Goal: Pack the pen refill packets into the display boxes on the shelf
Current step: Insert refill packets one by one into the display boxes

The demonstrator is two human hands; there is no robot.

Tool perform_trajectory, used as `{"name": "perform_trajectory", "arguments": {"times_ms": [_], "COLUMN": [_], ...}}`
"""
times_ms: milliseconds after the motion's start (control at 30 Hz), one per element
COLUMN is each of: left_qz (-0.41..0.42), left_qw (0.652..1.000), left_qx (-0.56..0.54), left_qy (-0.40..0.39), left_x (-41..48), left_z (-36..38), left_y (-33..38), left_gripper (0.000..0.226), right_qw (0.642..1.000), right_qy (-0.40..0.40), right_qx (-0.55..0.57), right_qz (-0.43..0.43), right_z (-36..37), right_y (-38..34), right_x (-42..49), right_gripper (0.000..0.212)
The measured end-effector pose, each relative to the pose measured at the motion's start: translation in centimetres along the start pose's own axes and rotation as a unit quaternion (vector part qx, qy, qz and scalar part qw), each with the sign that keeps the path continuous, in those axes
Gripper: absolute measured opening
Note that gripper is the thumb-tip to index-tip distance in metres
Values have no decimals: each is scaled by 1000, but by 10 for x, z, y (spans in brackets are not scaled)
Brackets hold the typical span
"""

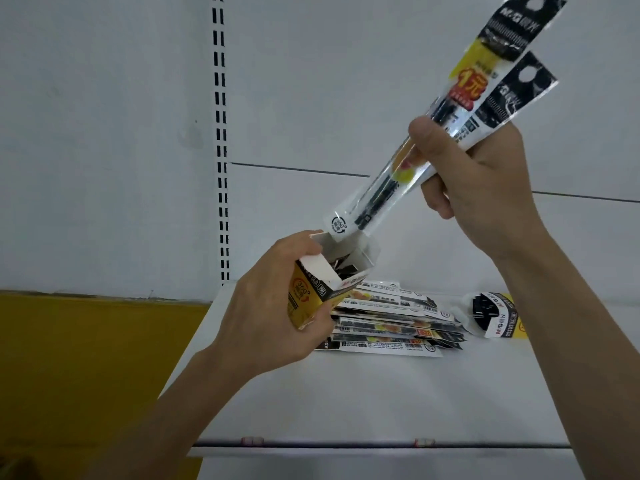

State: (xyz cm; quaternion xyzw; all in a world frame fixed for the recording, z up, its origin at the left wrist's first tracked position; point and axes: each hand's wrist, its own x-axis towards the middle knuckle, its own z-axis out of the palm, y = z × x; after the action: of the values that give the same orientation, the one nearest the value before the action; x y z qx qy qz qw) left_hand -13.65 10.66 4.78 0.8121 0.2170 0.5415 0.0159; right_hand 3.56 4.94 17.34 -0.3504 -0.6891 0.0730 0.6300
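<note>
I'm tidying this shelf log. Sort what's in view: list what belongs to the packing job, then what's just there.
Job:
- left hand holding the open display box
- right hand feeding refill packets into it
- pile of packets on the shelf
- second box, on its side

Just there:
- slotted upright
- yellow surface

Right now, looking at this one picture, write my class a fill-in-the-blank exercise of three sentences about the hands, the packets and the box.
1. The left hand holds a small open display box, tilted, above the ____.
2. The right hand grips ____ refill packets, their lower ends pointing at the box opening.
3. More packets lie in a loose pile on the white shelf, ____ the held box.

Missing words: shelf; two; behind
</note>
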Motion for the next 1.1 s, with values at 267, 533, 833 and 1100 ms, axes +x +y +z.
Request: {"name": "perform_trajectory", "arguments": {"times_ms": [267,533,833,1100], "left_qz": [-8,38,48,35], "left_qw": [1000,999,999,999], "left_qx": [-27,-20,-10,-4], "left_qy": [-1,-26,-20,-6], "left_x": [0,0,-2,-3], "left_z": [-3,-1,0,1], "left_y": [-1,2,0,0], "left_gripper": [57,57,57,56], "right_qw": [994,985,952,965], "right_qy": [-97,-171,-290,-246], "right_qx": [46,17,90,8], "right_qz": [-21,22,34,86], "right_z": [-9,-5,-14,3], "right_y": [8,15,8,20], "right_x": [7,9,14,-2], "right_gripper": [16,12,23,27]}}
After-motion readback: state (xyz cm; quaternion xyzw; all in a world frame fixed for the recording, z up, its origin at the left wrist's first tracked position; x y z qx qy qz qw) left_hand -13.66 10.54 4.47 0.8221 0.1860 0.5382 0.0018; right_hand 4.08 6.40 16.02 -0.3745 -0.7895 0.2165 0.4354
